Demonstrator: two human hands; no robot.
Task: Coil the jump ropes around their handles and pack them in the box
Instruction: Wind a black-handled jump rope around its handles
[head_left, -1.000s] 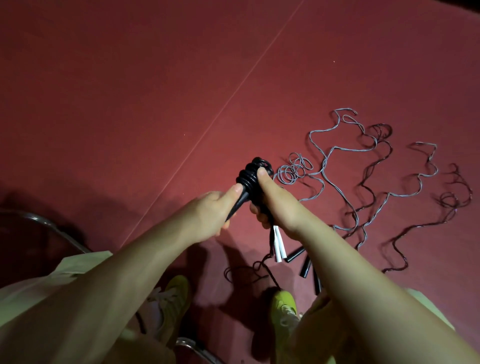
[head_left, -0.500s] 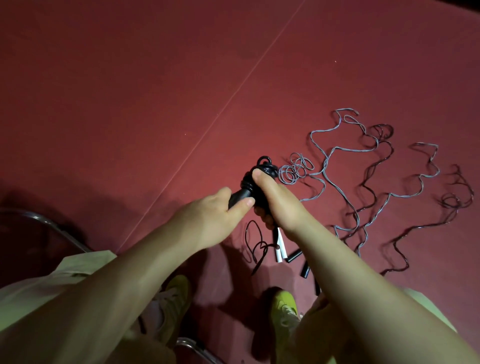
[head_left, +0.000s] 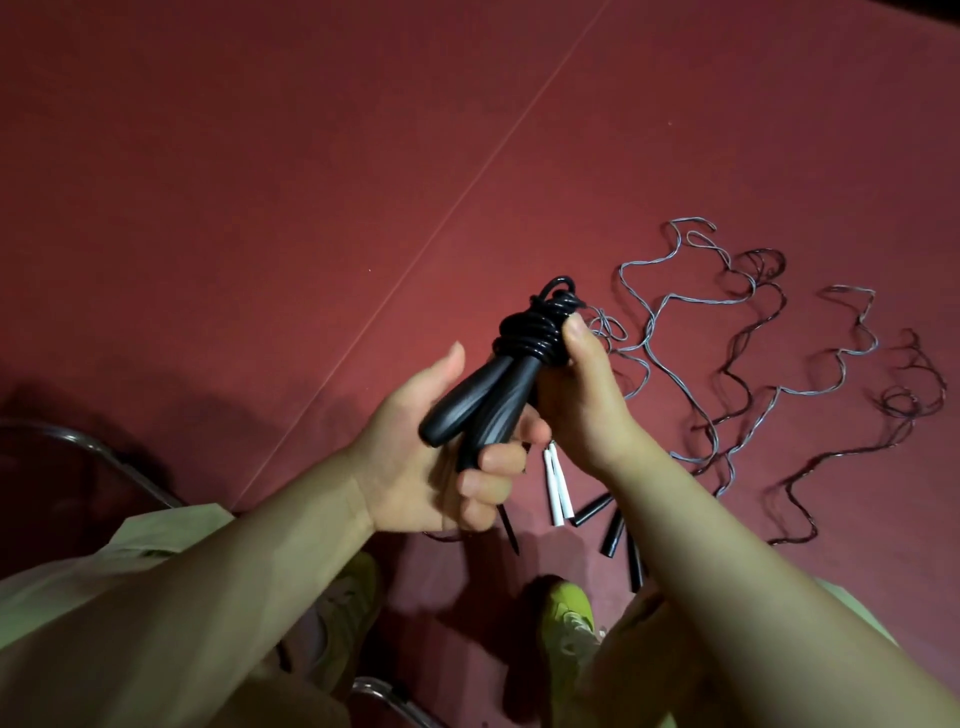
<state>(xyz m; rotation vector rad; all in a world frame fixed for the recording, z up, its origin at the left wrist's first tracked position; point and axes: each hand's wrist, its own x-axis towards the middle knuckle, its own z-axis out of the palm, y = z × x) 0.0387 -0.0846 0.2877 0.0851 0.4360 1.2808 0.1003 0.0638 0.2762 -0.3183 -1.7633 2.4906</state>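
A black jump rope (head_left: 530, 332) is wound in several turns round the tops of its two black handles (head_left: 478, 405), held above the red floor. My left hand (head_left: 431, 457) grips the lower ends of the handles, fingers curled round them. My right hand (head_left: 582, 400) grips the coiled part, thumb pressed on the turns. A short black rope end (head_left: 509, 530) hangs below my left hand. No box is in view.
Grey and dark jump ropes (head_left: 737, 353) lie tangled on the red floor (head_left: 260, 208) to the right. Their white handles (head_left: 556, 488) and black handles (head_left: 613, 530) lie near my green shoes (head_left: 566, 613). A metal chair frame (head_left: 104, 457) stands at left.
The loose black rope that hung below my hands has been wound up; only a short end hangs now. Both hands lifted the bundle closer, and my left hand moved to grip the handles' lower ends.
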